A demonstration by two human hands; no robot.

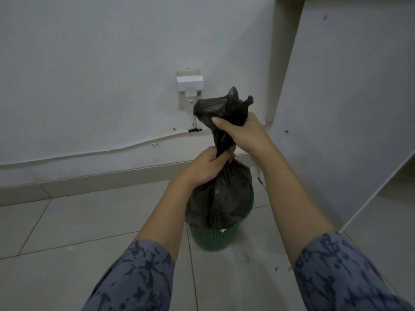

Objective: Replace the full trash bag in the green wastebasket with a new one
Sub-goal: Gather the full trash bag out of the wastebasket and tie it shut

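Note:
A full black trash bag [222, 198] sits in the ribbed green wastebasket [213, 240] on the tiled floor, bulging above its rim. The bag's neck is gathered and pulled straight up. My left hand [207, 168] is clenched around the twisted neck just above the bulge. Higher up, my right hand [242, 133] grips the loose top of the bag, whose ends stick out above my fingers. The inside of the wastebasket is hidden by the bag.
A white wall socket with a plug [189, 86] is on the wall behind the bag, and a white cable [107, 151] runs along the wall. A white panel [336, 108] stands close on the right. Small debris [247, 258] lies on the tiles.

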